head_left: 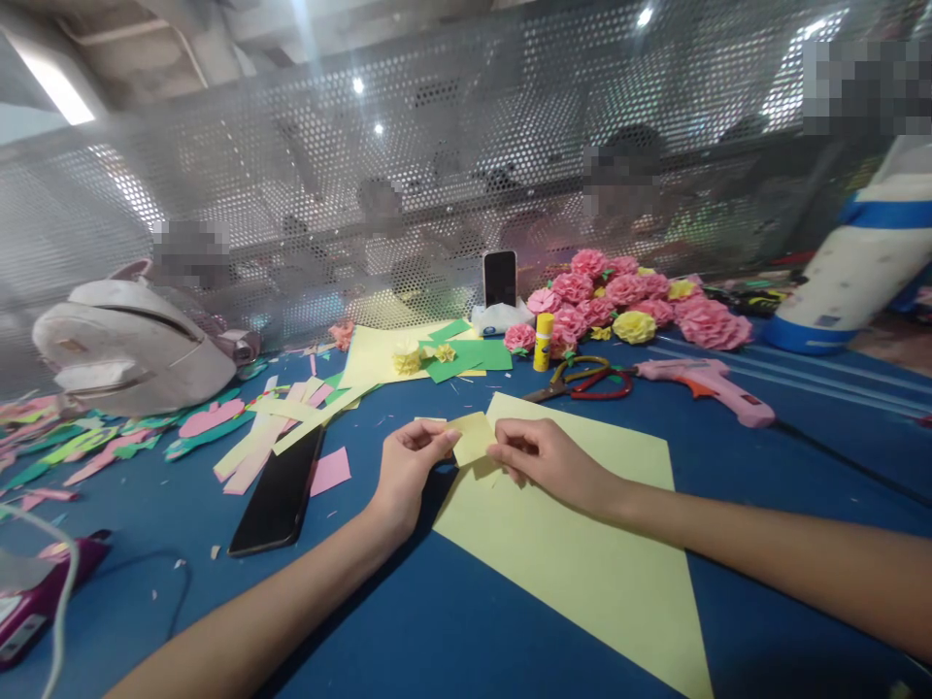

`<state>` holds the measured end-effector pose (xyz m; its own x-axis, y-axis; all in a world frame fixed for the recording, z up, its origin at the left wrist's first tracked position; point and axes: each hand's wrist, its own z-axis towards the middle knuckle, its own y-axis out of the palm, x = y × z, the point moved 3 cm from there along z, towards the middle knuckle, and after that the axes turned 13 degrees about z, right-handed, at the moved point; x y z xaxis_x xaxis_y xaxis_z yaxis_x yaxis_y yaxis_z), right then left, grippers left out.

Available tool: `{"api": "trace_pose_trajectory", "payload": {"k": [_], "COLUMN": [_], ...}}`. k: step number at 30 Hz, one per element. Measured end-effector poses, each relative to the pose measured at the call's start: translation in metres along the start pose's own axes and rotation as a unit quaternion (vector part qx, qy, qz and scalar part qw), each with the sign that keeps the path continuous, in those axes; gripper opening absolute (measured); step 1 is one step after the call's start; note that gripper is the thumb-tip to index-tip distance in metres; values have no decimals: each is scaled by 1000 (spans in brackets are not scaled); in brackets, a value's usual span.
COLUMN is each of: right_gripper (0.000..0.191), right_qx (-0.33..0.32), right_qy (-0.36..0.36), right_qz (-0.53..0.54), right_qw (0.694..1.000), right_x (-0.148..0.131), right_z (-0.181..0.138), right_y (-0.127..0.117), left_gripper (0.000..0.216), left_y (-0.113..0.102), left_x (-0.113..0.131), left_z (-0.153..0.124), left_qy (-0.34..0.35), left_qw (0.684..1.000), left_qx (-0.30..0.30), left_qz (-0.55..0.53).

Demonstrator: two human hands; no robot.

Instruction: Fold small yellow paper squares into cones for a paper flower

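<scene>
My left hand (409, 464) and my right hand (543, 458) both pinch a small folded piece of yellow paper (472, 435) between them, just above the blue table. Each hand has its fingers closed on one side of the piece. Under my right hand lies a large yellow paper sheet (582, 553) spreading toward the front right. Scissors with red and yellow handles (579, 381) lie a little beyond my right hand.
A black phone (281, 490) lies flat to the left of my left hand. A pink glue gun (710, 386), a yellow glue stick (543, 342), pink paper flowers (626, 301), green and yellow sheets (437, 357), paper strips (269, 437), a white bag (131, 349) and a propped phone (499, 278) stand further back.
</scene>
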<state>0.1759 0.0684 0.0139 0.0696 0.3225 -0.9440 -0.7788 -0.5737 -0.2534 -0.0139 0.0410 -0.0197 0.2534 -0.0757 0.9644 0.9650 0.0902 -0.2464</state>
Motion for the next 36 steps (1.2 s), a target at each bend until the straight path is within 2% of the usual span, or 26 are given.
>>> {"api": "trace_pose_trajectory", "payload": {"k": [6, 15, 23, 27, 33, 36], "right_gripper": [44, 61, 66, 62, 32, 25], "right_qx": [-2, 27, 37, 14, 14, 9], "right_qy": [0, -1, 6, -13, -82, -96], "right_qz": [1, 6, 19, 22, 31, 28], "right_qw": [1000, 1000, 999, 1000, 996, 995], "right_x": [-1, 1, 5, 1, -9, -8], "right_z": [-1, 0, -2, -2, -2, -1], "right_y": [1, -2, -1, -1, -5, -5], "left_gripper": [28, 25, 26, 26, 26, 26], "left_y": [0, 8, 13, 13, 8, 6], "left_x": [2, -1, 1, 1, -3, -3], "left_z": [-2, 1, 1, 3, 3, 2], "left_qy": [9, 16, 43, 56, 53, 59], "left_qw": [999, 992, 992, 993, 993, 992], "left_qx": [-19, -95, -101, -92, -99, -97], "left_qz": [38, 82, 69, 53, 43, 47]}}
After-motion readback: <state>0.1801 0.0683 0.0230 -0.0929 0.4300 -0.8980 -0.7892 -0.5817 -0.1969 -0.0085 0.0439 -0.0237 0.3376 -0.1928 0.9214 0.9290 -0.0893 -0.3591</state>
